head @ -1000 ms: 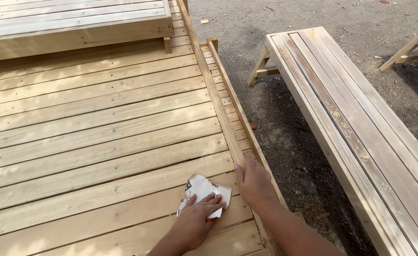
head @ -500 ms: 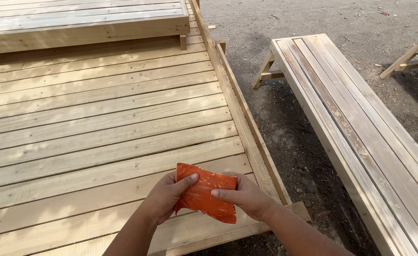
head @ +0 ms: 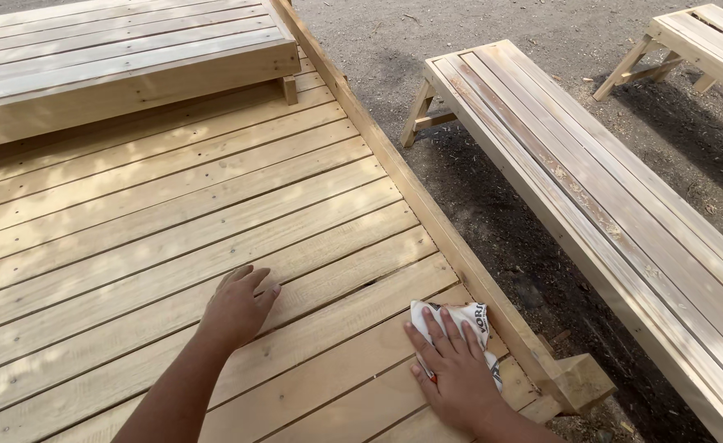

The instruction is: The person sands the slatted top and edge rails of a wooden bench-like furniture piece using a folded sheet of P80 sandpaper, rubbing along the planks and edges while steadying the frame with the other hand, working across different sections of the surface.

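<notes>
Sandpaper (head: 460, 324) now flat under right hand (head: 456, 369)

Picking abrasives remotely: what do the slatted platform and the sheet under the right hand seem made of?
Slatted platform: pale unfinished softwood, likely pine; visible grain, knots, no sheen. Sheet pressed under the right hand: thin, white printed backing, folded; probably sandpaper, though its grit face is hidden. Left hand rests flat on bare boards.

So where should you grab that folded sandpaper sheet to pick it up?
Probably by its far edge, from above. The folded sandpaper sheet lies flat on the slatted wooden platform, pinned under the right hand; only that edge shows beyond the fingertips, with the raised side rail close beside it.
</notes>
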`<state>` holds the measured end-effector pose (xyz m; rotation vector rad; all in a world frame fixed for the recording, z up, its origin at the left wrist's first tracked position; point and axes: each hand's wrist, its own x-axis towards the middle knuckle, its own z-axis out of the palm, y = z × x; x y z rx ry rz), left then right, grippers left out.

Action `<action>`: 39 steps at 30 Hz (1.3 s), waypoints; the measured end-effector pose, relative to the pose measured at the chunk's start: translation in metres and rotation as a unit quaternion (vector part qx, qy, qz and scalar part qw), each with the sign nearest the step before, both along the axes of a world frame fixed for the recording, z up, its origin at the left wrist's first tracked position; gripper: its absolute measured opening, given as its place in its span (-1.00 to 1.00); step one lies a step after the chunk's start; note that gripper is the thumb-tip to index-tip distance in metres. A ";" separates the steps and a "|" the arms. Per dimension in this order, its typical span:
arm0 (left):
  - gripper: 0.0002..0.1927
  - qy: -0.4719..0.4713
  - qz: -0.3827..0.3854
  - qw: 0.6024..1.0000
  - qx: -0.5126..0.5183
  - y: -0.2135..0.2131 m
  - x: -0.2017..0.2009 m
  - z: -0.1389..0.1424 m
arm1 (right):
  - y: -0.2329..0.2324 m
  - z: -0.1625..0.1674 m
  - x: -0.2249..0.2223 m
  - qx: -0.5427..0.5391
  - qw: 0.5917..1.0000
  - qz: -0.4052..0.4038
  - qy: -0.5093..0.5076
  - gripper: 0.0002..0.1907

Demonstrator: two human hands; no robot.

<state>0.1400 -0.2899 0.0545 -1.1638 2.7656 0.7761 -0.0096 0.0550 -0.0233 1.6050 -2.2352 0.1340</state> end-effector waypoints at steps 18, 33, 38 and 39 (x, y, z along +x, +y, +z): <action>-0.28 0.018 0.060 0.972 -0.227 -0.029 -0.069 -0.073 | -0.310 0.015 -0.195 0.063 0.947 -0.072 -0.307 -0.33; -0.29 -0.028 0.020 0.983 -0.182 -0.025 -0.063 -0.057 | -0.160 -0.004 -0.068 0.140 0.982 -0.018 -0.122 -0.28; -0.29 -0.081 0.011 0.988 -0.133 -0.028 -0.065 -0.050 | -0.254 -0.005 -0.142 0.176 0.957 -0.105 -0.205 -0.30; -0.30 -0.073 0.011 0.988 -0.134 -0.029 -0.065 -0.050 | -0.277 -0.003 -0.159 0.158 0.959 -0.115 -0.207 -0.31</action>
